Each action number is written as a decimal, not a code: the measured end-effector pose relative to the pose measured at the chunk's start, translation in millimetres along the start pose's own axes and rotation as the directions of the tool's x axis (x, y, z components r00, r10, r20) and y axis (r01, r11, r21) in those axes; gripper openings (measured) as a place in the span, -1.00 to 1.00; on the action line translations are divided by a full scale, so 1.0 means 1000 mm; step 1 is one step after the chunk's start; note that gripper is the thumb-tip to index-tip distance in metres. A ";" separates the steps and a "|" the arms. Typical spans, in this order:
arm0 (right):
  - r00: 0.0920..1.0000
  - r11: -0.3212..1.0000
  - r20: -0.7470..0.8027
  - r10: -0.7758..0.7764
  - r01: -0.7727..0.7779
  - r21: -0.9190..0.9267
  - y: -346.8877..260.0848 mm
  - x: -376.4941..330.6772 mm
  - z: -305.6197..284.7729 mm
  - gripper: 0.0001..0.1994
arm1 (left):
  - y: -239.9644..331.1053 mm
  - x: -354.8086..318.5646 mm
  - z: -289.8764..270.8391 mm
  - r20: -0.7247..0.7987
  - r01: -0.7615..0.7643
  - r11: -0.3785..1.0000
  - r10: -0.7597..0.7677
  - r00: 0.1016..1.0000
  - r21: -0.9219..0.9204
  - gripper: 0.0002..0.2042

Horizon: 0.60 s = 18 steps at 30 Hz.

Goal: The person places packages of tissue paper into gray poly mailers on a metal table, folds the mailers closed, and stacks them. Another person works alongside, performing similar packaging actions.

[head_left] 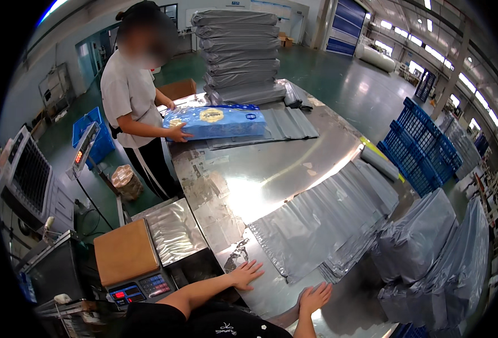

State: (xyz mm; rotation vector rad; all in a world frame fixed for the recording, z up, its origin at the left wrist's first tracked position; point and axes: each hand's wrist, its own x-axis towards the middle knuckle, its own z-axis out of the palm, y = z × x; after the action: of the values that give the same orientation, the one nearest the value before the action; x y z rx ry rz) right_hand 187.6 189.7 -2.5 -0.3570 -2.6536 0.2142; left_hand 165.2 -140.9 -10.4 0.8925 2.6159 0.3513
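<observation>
Grey mailer bags (322, 225) lie fanned on the steel table (271, 169), just beyond both hands: left hand (248, 274) and right hand (315, 297) rest flat, fingers spread, holding nothing.

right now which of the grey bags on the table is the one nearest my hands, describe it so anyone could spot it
Start at the big shiny metal table. Near its close end, a fanned row of flat grey mailer bags runs toward the right edge. The one you want is the lowest, leftmost bag, its corner just beyond your left hand and right hand; unlike the far stuffed stack, it lies empty and flat.
</observation>
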 end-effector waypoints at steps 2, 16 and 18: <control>1.000 1.000 -0.004 0.004 -0.004 -0.006 0.000 0.000 0.001 -0.46 | 0.001 -0.001 -0.001 -0.023 -0.010 1.000 0.010 1.000 -0.019 -0.08; 0.999 0.999 0.041 0.029 -0.030 0.020 -0.003 0.005 -0.004 -0.45 | 0.006 -0.003 -0.013 0.013 0.018 0.999 -0.017 1.000 -0.049 -0.10; 0.997 0.999 0.062 0.048 -0.049 0.013 -0.002 0.005 -0.001 -0.43 | 0.006 -0.003 -0.014 0.009 0.018 0.999 -0.017 1.000 -0.050 -0.10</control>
State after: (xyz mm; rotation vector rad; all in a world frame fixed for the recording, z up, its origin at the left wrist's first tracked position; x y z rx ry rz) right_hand 183.6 189.8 1.0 -0.4162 -2.7046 0.2642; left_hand 164.8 -139.8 4.5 0.8522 2.5931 0.4057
